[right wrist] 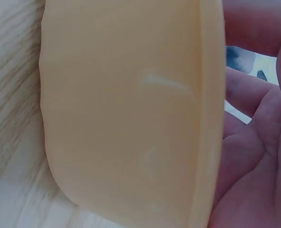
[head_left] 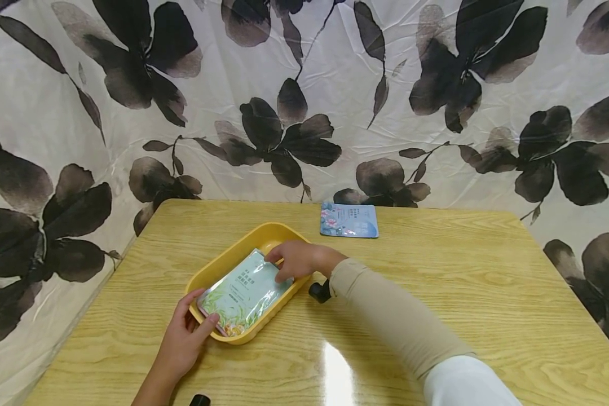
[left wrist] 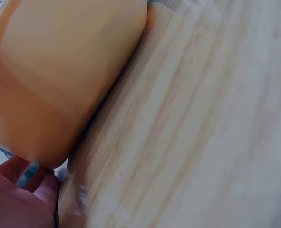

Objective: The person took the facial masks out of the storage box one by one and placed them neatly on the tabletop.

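Observation:
A yellow plastic basket (head_left: 218, 260) stands at a slant on the table, left of centre. In it lies a pale green sheet mask packet (head_left: 243, 287) with a leafy print, on top of at least one other packet whose pinkish edge shows. My left hand (head_left: 185, 338) grips the basket's near left corner, thumb at the rim; its fingers (left wrist: 14, 167) also show beside the orange-looking wall in the left wrist view. Reaching over the right side, my right hand (head_left: 296, 259) pinches the packet's far right end. The basket wall hides its fingertips in the right wrist view.
A blue sheet mask packet (head_left: 349, 220) with pink flowers lies near the table's back edge. A flower-printed cloth (head_left: 365, 96) hangs behind the wooden table (head_left: 436, 270). A black object (head_left: 320, 291) sits under the right wrist, another (head_left: 200, 400) at the bottom edge.

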Demonstrator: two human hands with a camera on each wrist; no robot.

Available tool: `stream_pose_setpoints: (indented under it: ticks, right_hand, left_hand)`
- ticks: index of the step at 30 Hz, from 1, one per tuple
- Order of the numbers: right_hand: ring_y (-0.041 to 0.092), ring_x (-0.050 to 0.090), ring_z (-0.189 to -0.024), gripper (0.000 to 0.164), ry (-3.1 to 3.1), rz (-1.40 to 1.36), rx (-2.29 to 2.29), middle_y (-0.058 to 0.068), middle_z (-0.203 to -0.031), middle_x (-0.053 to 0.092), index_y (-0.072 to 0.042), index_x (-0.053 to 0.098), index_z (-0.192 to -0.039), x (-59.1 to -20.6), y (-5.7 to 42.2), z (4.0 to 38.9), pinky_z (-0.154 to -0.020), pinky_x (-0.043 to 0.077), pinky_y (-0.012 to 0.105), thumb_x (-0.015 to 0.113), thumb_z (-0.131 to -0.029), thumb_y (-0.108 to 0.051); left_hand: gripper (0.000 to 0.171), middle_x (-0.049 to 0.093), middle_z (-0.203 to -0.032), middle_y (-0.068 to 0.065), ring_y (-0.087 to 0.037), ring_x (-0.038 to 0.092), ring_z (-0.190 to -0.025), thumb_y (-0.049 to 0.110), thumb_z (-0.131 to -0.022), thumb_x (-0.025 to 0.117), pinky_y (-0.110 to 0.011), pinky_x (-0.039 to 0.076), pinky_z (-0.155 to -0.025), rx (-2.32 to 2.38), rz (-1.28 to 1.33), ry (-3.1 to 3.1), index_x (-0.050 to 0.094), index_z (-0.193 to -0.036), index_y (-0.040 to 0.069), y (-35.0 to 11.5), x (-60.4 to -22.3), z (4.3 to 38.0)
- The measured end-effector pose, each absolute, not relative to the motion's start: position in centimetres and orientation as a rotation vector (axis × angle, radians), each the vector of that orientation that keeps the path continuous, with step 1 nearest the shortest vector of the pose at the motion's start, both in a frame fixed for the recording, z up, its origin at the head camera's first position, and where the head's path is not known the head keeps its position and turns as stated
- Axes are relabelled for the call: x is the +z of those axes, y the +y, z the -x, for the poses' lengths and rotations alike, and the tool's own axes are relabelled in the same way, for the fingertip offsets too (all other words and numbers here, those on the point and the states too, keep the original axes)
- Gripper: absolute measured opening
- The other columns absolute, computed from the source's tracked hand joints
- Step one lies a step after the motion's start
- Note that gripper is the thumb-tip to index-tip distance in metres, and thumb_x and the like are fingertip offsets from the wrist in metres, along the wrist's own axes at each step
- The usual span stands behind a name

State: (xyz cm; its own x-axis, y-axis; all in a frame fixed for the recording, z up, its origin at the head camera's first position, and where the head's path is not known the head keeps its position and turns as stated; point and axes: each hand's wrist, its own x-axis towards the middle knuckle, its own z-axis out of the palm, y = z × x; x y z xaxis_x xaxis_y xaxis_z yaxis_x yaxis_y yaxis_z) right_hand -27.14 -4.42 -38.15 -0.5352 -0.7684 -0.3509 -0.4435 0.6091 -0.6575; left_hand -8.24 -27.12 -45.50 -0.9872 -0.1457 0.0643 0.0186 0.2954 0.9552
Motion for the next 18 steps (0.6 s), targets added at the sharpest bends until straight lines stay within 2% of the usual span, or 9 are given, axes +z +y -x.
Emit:
stream_pose_setpoints:
  ticks: [4, 13, 18]
  right_hand:
    - [0.020, 0.056, -0.124, 0.057, 2.194, 0.934, -0.668, 0.004, -0.144, 0.055, -0.008, 0.052, -0.145, -38.15, -4.55, 27.07, -0.081, 0.053, 0.021, 0.072, -0.092, -0.008]
    - [0.021, 0.056, -0.124, 0.058, 2.176, 0.952, -0.712, 0.006, -0.145, 0.054, -0.007, 0.053, -0.145, -38.09, -4.49, 26.85, -0.080, 0.052, 0.021, 0.073, -0.090, -0.006]
    - [0.023, 0.056, -0.123, 0.058, 2.151, 0.931, -0.776, 0.007, -0.146, 0.052, -0.008, 0.052, -0.145, -38.10, -4.30, 26.69, -0.075, 0.055, 0.025, 0.072, -0.090, -0.003]
  left_hand:
    - [0.062, 0.024, -0.150, -0.036, -0.049, 0.024, -0.140, 0.011, -0.101, 0.062, 0.000, 0.030, -0.091, -1.775, -0.123, -2.418, 0.026, -0.150, -0.003, -27.08, -45.44, 8.22]
    - [0.063, 0.023, -0.149, -0.035, -0.047, 0.027, -0.138, 0.011, -0.102, 0.060, 0.000, 0.034, -0.089, -1.815, -0.118, -2.403, 0.024, -0.151, -0.003, -27.05, -45.42, 8.21]
    - [0.063, 0.024, -0.150, -0.035, -0.046, 0.027, -0.138, 0.011, -0.102, 0.060, -0.001, 0.035, -0.089, -1.822, -0.134, -2.406, 0.023, -0.152, -0.002, -27.00, -45.35, 8.23]
